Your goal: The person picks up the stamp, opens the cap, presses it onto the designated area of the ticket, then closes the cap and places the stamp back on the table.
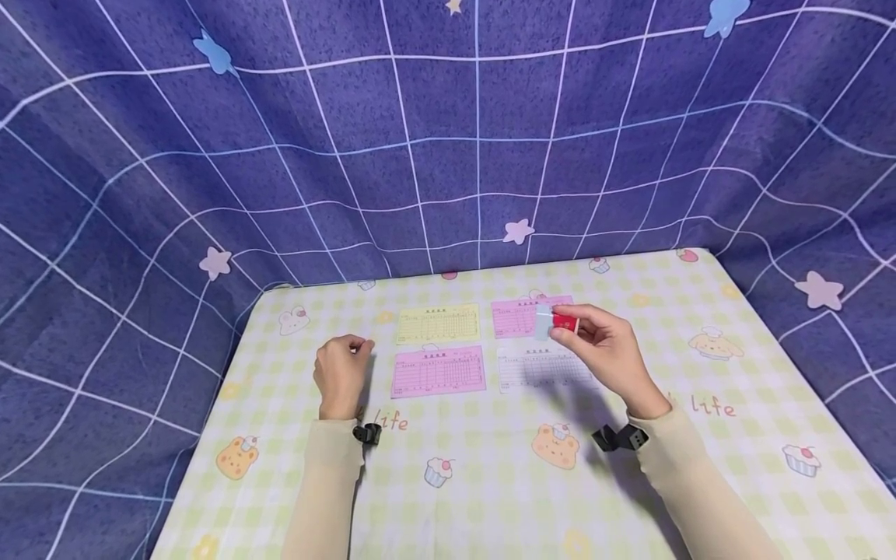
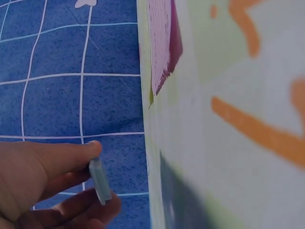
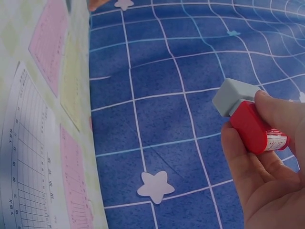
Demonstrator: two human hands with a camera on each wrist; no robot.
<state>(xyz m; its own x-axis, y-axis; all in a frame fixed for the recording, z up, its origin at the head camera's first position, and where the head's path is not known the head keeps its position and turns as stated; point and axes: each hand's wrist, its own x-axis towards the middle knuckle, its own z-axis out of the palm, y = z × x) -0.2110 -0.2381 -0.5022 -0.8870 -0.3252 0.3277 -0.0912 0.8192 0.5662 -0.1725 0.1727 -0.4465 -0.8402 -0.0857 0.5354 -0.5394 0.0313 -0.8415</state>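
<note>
My right hand (image 1: 607,350) holds a red stamp (image 1: 565,321) with a pale grey-blue block end, raised above the forms on the right. In the right wrist view the thumb and fingers pinch the stamp (image 3: 251,126), whose white label faces the camera. To the left of the forms, my left hand (image 1: 341,372) pinches a small, pale blue-grey, cap-like piece (image 2: 99,181) between thumb and fingers. That piece is hidden in the head view. Four printed paper slips lie in two rows: a yellow form (image 1: 437,323), a pink form (image 1: 439,372), another pink form (image 1: 514,319) and a white form (image 1: 546,369).
A checked, cartoon-printed cloth (image 1: 476,513) covers the table. Behind and beside it hangs a blue curtain (image 1: 448,171) with white grid lines and stars. A black strap device (image 1: 367,433) sits on the left wrist, another black device (image 1: 621,438) on the right.
</note>
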